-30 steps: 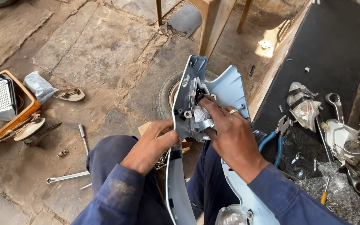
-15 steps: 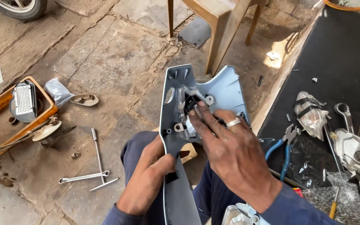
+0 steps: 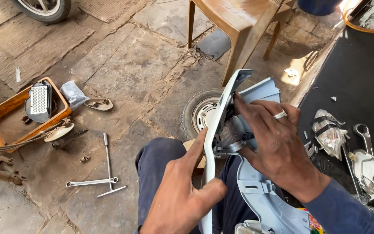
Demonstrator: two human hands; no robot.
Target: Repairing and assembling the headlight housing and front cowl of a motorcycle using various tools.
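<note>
**Both hands working on a pale blue scooter panel**

The person is sitting with the pale blue body panel (image 3: 256, 203) standing across the lap. The left hand (image 3: 182, 195) is gripping the panel's front edge, thumb on one side, fingers behind. The right hand (image 3: 273, 147), wearing a ring, is pressing spread fingertips onto the grey fitting (image 3: 232, 134) inside the panel; whether it is pinching anything cannot be told. Judging from this, steadying the edge firmly while easing the fitting gently looks wise, since thin plastic could crack. Behind the panel a small wheel (image 3: 200, 112) is lying flat. Left of it, a T-handled wrench (image 3: 108, 167) is resting, and farther left a crumpled clear plastic bag (image 3: 72, 93) is lying beside the orange tray (image 3: 5, 108).
</note>
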